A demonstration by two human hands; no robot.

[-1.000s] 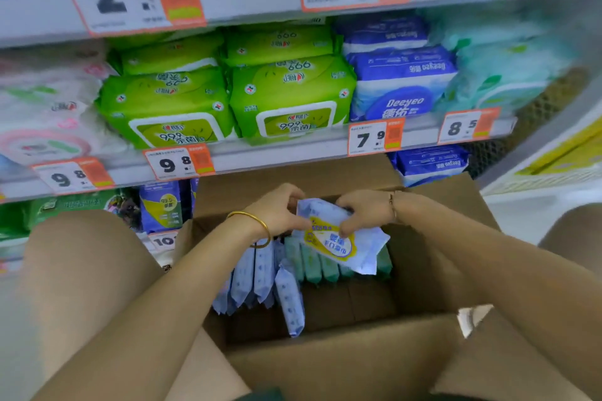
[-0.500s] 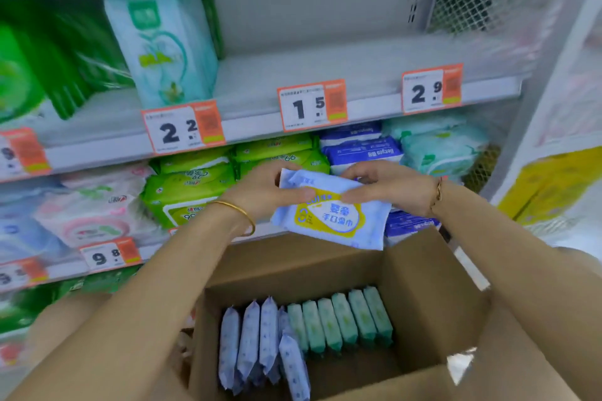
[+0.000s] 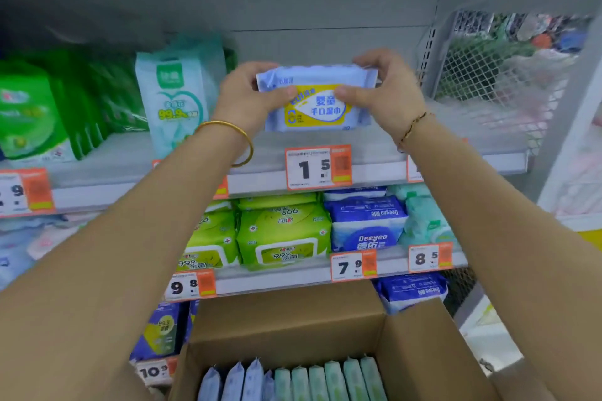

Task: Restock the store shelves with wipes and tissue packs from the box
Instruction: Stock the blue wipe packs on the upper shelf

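Observation:
Both hands hold one light blue wipes pack [image 3: 317,101] with a yellow label, upright and face toward me, just above the grey shelf board [image 3: 456,127] over the 1.5 price tag [image 3: 317,168]. My left hand [image 3: 247,98] grips its left end and my right hand [image 3: 384,91] its right end. The open cardboard box [image 3: 293,325] stands below, holding upright blue packs [image 3: 234,381] on the left and pale green packs [image 3: 325,381] on the right.
A pale mint pack [image 3: 179,94] and green packs [image 3: 29,111] stand left on the same shelf. Wire mesh [image 3: 488,65] closes its right end. The shelf below carries green wipes [image 3: 280,231], blue Deeyeo packs [image 3: 365,225] and teal packs [image 3: 423,221].
Both hands lifted the blue pack out of the box and up to the shelf above the 1.5 tag. The view tilted upward with them.

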